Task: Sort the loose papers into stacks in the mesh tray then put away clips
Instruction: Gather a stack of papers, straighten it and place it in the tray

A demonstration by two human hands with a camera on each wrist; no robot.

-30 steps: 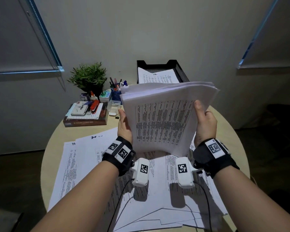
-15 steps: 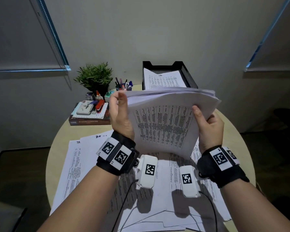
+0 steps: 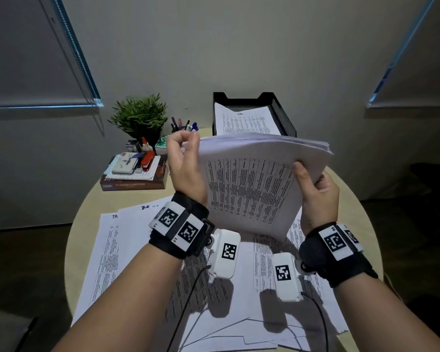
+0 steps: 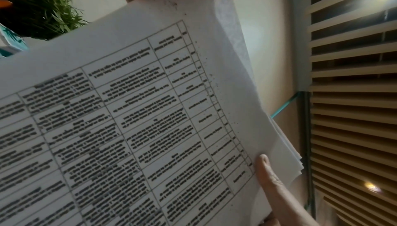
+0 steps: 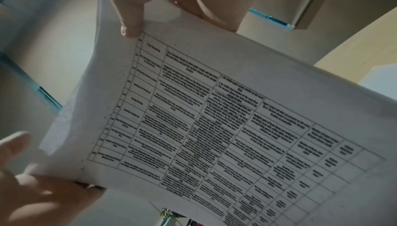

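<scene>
Both hands, left hand (image 3: 186,168) and right hand (image 3: 315,196), are gripping our paper stack (image 3: 254,184); mesh tray (image 3: 282,115) is sitting just beyond it, far side.

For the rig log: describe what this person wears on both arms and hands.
Bare forearms, no sleeves or gloves. Each wrist has a black fabric band carrying white blocks printed with black square markers: left band, right band. A white camera pod with its own marker hangs under each wrist, trailing a thin black cable.

Both forearms raised, left hand (image 3: 186,161) and right hand (image 3: 315,196) curled in grip.
</scene>
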